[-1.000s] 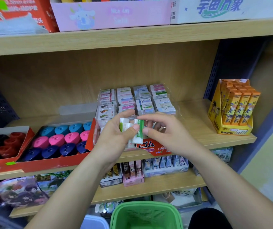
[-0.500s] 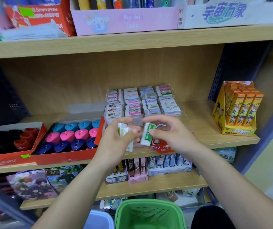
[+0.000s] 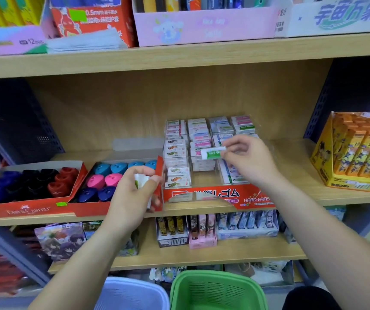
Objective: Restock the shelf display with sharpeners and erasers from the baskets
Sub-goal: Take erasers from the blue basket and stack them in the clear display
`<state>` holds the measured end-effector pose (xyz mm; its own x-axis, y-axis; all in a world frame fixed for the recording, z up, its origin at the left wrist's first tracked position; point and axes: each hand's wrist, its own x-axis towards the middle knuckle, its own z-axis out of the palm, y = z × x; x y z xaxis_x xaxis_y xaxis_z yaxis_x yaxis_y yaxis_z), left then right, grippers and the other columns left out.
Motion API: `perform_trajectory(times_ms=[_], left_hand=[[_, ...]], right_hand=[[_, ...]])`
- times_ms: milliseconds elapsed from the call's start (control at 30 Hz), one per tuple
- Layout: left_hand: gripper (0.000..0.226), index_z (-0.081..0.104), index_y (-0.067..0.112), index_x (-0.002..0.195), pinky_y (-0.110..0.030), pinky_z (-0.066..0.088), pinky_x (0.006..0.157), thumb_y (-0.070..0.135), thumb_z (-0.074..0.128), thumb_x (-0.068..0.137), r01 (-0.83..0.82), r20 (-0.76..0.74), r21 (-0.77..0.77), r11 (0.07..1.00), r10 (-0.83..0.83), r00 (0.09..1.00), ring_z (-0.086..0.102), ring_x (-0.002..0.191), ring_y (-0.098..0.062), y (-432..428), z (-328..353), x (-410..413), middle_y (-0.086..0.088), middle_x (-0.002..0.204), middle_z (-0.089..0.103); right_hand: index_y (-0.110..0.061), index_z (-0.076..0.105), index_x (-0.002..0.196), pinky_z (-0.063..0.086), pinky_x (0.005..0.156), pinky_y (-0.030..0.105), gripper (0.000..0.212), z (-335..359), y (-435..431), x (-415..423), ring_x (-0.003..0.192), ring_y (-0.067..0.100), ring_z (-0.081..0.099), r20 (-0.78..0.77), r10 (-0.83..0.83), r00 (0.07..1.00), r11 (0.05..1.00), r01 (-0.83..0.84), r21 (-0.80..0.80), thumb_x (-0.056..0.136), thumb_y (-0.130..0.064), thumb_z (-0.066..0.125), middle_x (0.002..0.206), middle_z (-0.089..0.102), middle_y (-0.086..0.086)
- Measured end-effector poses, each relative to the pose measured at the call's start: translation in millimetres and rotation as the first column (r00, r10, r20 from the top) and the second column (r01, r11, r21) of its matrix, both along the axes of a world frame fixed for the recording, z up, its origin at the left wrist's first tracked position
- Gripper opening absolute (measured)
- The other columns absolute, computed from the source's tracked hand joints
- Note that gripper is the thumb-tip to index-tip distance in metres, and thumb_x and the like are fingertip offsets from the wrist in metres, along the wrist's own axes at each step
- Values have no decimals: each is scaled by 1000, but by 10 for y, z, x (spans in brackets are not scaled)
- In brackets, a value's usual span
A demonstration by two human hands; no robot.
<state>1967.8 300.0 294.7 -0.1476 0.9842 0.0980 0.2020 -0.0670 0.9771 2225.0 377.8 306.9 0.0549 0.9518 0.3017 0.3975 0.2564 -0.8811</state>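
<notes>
just changed: the right hand (image 3: 244,159) has parted from the left hand (image 3: 132,193) and carried one green eraser (image 3: 213,153) up toward 1 o'clock, over the eraser display (image 3: 215,194); a second ago both hands met in front of it.
meaning for the task: by the look of it, one eraser has been singled out of the clutch and is headed for a slot; the placing is not yet done.
right hand: thumb and fingertips pinch the eraser's right end, the other fingers loosely curled.
left hand: curled round a few spare erasers (image 3: 140,180), at 7 o'clock of the display, in front of the sharpener box (image 3: 85,208).
eraser's axis: nearly level, 9 to 3 o'clock, right end a touch higher; the free end points to 9 o'clock, printed sleeve toward the camera.
where it is: held in the air over the display's middle rows.
baskets: green basket (image 3: 215,289) and blue basket (image 3: 130,294) at 6 o'clock, below the shelves.
</notes>
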Motion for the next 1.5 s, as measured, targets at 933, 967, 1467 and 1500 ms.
perform_trajectory(times_ms=[933,967,1467,1500], left_hand=[[13,65,22,109,-26,52,51,22,67,96,185,78,29,982,-187,979,67,62,-19,76,198,29,-4,72,71],[12,67,23,107,-25,49,49,23,68,95,185,49,45,982,-187,981,60,56,-17,61,200,30,-3,63,65],[14,68,14,105,-11,32,42,15,73,92,142,51,29,989,-143,988,42,38,0,-103,135,128,14,54,57],[17,68,15,107,-13,33,42,14,74,91,143,62,19,989,-144,988,42,40,-1,-109,126,132,12,61,61]], right_hand=[[-23,74,111,52,61,30,16,217,-176,-688,74,14,67,-16,487,873,872,-487,-46,97,-21,65,96,73,3],[-22,74,108,53,61,31,14,214,-196,-704,74,15,67,-45,490,870,870,-492,-41,96,-21,67,95,72,4],[-20,66,120,61,77,38,30,4,-501,-653,93,20,73,-356,450,819,820,-537,-199,92,-11,72,107,75,8],[-18,67,118,62,78,40,29,3,-508,-635,93,22,74,-371,426,825,827,-522,-210,91,-9,73,106,75,9]])
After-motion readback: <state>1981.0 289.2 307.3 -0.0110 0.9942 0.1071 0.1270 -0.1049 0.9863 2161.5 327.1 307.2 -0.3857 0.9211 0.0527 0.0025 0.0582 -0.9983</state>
